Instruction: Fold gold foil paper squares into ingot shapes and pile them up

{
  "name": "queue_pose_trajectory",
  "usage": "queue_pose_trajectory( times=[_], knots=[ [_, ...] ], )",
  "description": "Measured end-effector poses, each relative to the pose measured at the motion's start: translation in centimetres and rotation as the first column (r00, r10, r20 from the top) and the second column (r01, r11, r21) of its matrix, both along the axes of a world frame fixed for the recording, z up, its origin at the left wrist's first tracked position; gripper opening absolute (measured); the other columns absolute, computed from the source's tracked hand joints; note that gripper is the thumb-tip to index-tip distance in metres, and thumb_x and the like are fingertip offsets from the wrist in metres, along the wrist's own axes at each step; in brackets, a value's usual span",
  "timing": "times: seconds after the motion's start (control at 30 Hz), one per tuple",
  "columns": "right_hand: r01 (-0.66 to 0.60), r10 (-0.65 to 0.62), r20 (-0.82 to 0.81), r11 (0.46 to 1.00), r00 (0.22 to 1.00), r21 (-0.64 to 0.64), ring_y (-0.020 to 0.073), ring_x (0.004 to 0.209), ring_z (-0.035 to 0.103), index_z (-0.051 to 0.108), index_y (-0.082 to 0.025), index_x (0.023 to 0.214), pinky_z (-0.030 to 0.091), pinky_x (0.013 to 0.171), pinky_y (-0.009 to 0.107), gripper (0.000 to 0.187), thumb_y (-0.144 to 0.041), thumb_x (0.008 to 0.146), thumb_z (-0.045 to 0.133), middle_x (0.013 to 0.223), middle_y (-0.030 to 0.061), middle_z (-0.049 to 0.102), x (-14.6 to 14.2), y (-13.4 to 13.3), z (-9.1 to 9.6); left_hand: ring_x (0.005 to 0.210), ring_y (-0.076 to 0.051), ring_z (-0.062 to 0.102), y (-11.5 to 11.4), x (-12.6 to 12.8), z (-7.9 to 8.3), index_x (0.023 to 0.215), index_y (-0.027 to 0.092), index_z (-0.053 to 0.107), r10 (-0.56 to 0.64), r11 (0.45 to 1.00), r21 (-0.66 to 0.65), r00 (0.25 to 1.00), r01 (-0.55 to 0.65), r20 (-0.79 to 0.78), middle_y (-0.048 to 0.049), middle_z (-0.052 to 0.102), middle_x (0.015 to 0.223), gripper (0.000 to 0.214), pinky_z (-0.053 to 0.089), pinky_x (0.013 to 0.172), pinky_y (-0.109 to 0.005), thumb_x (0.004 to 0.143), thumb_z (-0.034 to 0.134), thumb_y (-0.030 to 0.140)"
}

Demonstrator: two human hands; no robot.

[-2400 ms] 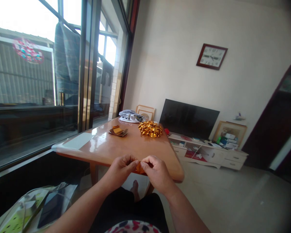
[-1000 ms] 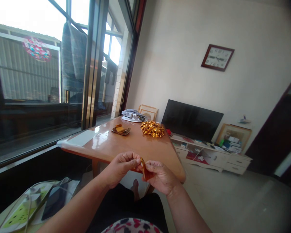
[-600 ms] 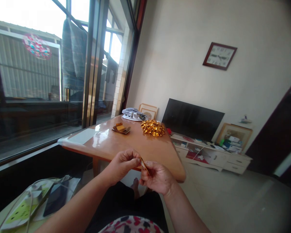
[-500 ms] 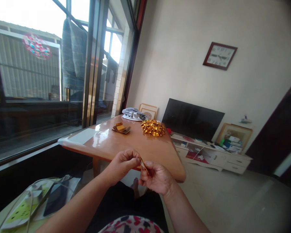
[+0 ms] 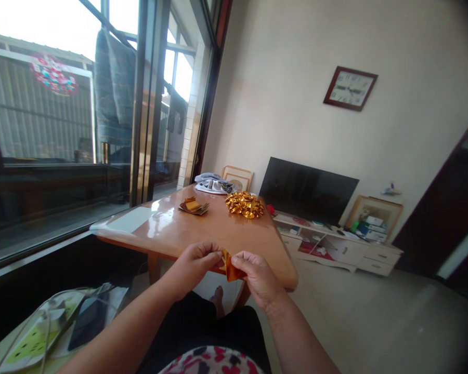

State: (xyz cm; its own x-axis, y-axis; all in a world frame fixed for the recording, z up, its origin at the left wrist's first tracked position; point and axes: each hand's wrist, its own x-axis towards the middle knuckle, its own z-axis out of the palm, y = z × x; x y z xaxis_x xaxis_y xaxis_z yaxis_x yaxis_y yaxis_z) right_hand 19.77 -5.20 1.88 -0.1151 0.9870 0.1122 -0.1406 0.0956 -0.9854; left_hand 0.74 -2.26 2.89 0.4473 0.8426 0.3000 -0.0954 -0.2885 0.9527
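A small piece of shiny gold foil paper (image 5: pixel 233 270) is stretched between my two hands, just off the table's near edge. My left hand (image 5: pixel 200 263) pinches its left corner between thumb and finger. On the other side, my right hand (image 5: pixel 256 272) grips the paper with thumb and fingers closed. Further off on the brown table (image 5: pixel 179 236) lies a loose stack of gold and brown paper sheets (image 5: pixel 194 206). To its right sits a heap of crumpled or folded gold foil pieces (image 5: pixel 244 204).
Folded cloth (image 5: pixel 212 183) and a leaning frame (image 5: pixel 237 178) are at the table's far end. A television (image 5: pixel 308 188) stands on a white cabinet (image 5: pixel 345 251). At the lower left, a phone (image 5: pixel 89 321) and cables lie on a green surface.
The foil paper, seen almost edge-on before, now shows its broad face. My right hand has turned, its thumb now on top of the paper; my left hand keeps its pinch.
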Motion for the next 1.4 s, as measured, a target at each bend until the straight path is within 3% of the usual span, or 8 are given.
queue_pose_trajectory(
  times=[0.23, 0.4, 0.7, 0.97, 1.23, 1.4],
  knots=[
    [0.072, -0.077, 0.089, 0.996, 0.993, 0.055, 0.0119, 0.063, 0.05, 0.064, -0.015, 0.076, 0.038, 0.061, 0.024, 0.025, -0.039, 0.082, 0.071, 0.066, -0.0008, 0.06, -0.2, -0.1, 0.0, 0.077, -0.017, 0.064, -0.4, 0.2, 0.6, 0.082, 0.014, 0.067, 0.031, 0.999, -0.032, 0.999, -0.03, 0.027, -0.0027, 0.067, 0.077, 0.019, 0.051, 0.079, -0.031, 0.087, 0.064, 0.032],
    [0.153, -0.188, 0.19, 0.971, 0.964, 0.182, 0.013, 0.064, 0.051, 0.064, -0.016, 0.078, 0.039, 0.06, 0.025, 0.028, -0.043, 0.087, 0.066, 0.067, -0.0005, 0.06, -0.6, -0.1, -0.2, 0.076, -0.018, 0.063, -0.6, 0.5, 1.0, 0.079, 0.014, 0.066, 0.046, 0.998, -0.047, 0.998, -0.044, 0.046, -0.0034, 0.067, 0.077, 0.024, 0.052, 0.075, -0.03, 0.084, 0.068, 0.037],
    [0.167, -0.29, 0.314, 0.915, 0.904, 0.367, 0.0125, 0.062, 0.047, 0.067, -0.016, 0.081, 0.04, 0.057, 0.023, 0.032, -0.046, 0.09, 0.061, 0.066, -0.0016, 0.057, -0.8, -0.3, 0.2, 0.071, -0.016, 0.058, -0.1, 0.4, 0.8, 0.077, 0.015, 0.064, 0.164, 0.981, 0.116, 0.985, -0.156, -0.062, -0.0023, 0.063, 0.072, 0.029, 0.046, 0.069, -0.027, 0.09, 0.059, 0.041],
    [0.139, -0.289, 0.383, 0.917, 0.878, 0.373, 0.0128, 0.061, 0.048, 0.067, -0.017, 0.08, 0.039, 0.056, 0.023, 0.03, -0.044, 0.09, 0.059, 0.065, -0.0014, 0.058, -0.9, 0.2, 0.3, 0.076, -0.018, 0.061, 0.7, -0.5, 0.7, 0.081, 0.015, 0.065, 0.025, 1.0, -0.018, 0.999, -0.025, -0.039, -0.0042, 0.068, 0.079, 0.027, 0.047, 0.074, -0.029, 0.085, 0.066, 0.042],
    [0.102, -0.261, 0.438, 0.93, 0.86, 0.354, 0.0126, 0.062, 0.048, 0.071, -0.016, 0.084, 0.04, 0.06, 0.023, 0.028, -0.041, 0.09, 0.059, 0.068, -0.001, 0.059, -0.9, 0.6, 0.3, 0.071, -0.014, 0.054, 1.3, -1.1, -0.1, 0.076, 0.016, 0.064, 0.156, 0.988, 0.017, 0.987, -0.156, 0.034, 0.0003, 0.061, 0.072, 0.023, 0.041, 0.069, -0.025, 0.084, 0.068, 0.037],
    [0.094, -0.292, 0.492, 0.917, 0.82, 0.387, 0.0131, 0.063, 0.051, 0.069, -0.017, 0.08, 0.04, 0.061, 0.023, 0.027, -0.039, 0.091, 0.058, 0.067, -0.0009, 0.061, -0.6, 0.7, -0.5, 0.076, -0.018, 0.061, 0.8, -1.5, -1.1, 0.08, 0.017, 0.065, 0.113, 0.988, -0.111, 0.99, -0.104, 0.079, -0.0028, 0.067, 0.078, 0.026, 0.046, 0.073, -0.027, 0.082, 0.07, 0.042]
  ],
)
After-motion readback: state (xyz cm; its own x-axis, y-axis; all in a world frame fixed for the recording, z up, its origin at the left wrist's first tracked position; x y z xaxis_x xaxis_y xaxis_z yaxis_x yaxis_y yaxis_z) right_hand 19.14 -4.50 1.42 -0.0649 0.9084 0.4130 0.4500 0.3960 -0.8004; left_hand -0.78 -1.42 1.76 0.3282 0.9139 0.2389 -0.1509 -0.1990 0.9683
